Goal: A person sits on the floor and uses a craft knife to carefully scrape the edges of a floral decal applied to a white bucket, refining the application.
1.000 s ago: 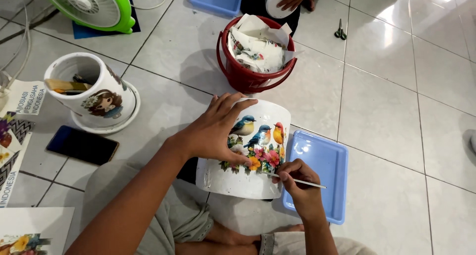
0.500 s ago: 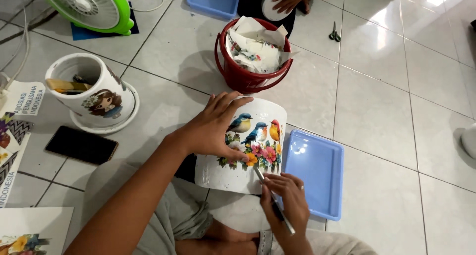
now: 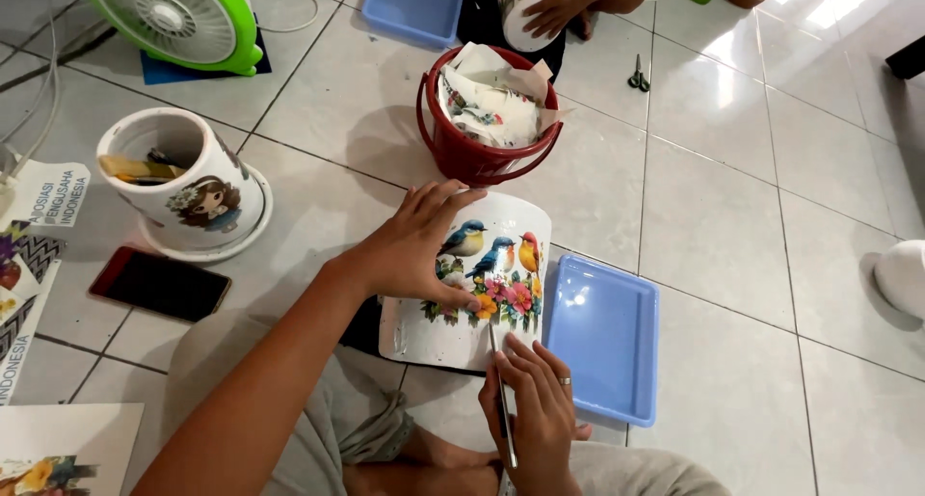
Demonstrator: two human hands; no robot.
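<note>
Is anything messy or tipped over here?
Yes. The white pot with the girl picture leans sideways on its saucer, and paper scraps stick out of the red bucket. The bird pot lies sideways, held by the left hand.

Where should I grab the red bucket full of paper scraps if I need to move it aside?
Probably by the rim of the red bucket, coming from above on the near side. It stands upright, its mouth is stuffed with paper scraps, so hook the fingers over the bare rim edge; the round wall looks wide for one hand.
</note>
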